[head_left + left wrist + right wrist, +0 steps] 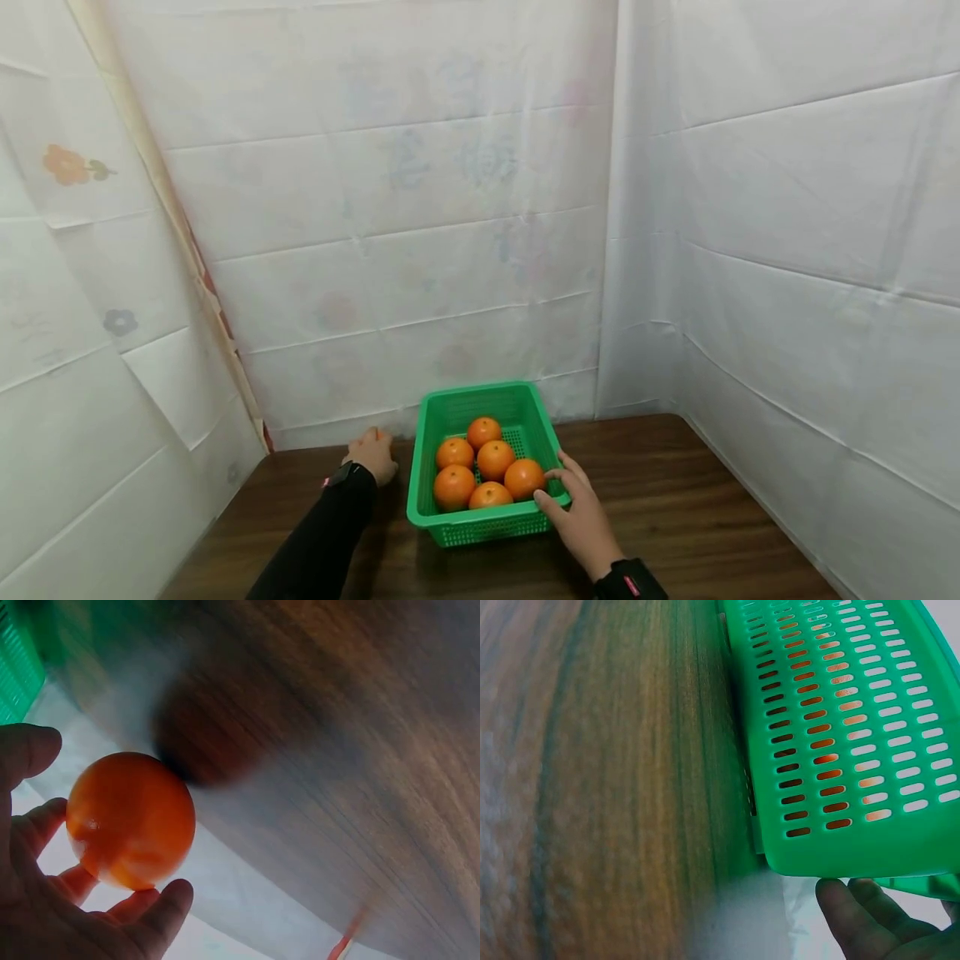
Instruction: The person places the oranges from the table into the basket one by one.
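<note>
Just left of a green plastic basket [500,518], my left hand [372,458] is on the table. Its fingers curl round an orange [131,821]; in the left wrist view the thumb stands a little apart from the fruit. From the head, that orange is almost hidden by the hand. Several more oranges [496,460] lie inside the basket. My right hand [577,517] holds the basket's near right corner, with thumb and forefinger reaching over the rim close to one orange [524,479]. In the right wrist view, fingertips [832,892] meet the basket's lower edge.
The brown wooden table [660,500] extends to both sides of the basket. White sheeting hangs close behind it as a back wall [420,292], with more sheeting along the right side [810,292] and the left side [90,433].
</note>
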`<state>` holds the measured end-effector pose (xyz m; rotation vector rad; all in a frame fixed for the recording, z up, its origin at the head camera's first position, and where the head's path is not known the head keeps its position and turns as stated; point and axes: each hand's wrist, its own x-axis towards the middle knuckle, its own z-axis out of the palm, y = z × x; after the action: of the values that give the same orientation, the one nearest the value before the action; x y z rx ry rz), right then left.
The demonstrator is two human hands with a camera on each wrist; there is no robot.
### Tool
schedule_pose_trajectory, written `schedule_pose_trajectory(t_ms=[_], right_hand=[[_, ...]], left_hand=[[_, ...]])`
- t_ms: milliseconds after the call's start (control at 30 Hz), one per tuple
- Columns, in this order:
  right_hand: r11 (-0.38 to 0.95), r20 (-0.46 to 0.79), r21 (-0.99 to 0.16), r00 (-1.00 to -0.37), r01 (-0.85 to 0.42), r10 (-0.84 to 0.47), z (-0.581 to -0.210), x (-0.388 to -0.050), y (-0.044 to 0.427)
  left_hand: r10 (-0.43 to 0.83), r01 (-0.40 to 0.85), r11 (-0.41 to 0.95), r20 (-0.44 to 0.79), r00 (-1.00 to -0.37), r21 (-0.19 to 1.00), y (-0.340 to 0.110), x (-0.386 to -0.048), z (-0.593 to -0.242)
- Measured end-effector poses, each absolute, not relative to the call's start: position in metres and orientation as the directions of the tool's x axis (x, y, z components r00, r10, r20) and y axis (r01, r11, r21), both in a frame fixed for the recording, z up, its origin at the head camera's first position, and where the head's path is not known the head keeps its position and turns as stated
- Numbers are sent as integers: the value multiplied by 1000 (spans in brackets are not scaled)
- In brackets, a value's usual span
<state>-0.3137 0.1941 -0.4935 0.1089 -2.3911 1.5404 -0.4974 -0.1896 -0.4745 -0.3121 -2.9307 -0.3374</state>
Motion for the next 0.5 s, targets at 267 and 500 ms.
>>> schedule_pose_trajectory(t_ms=[267, 500], right_hand=[[420, 301, -877, -948, -233, 102, -495, -316, 194], [418, 303, -878, -947, -235, 104, -496, -316, 195]], left_hand=[[154, 203, 953, 218, -964, 226, -194, -497, -473], [210, 243, 957, 197, -958, 159, -196, -511, -489]])
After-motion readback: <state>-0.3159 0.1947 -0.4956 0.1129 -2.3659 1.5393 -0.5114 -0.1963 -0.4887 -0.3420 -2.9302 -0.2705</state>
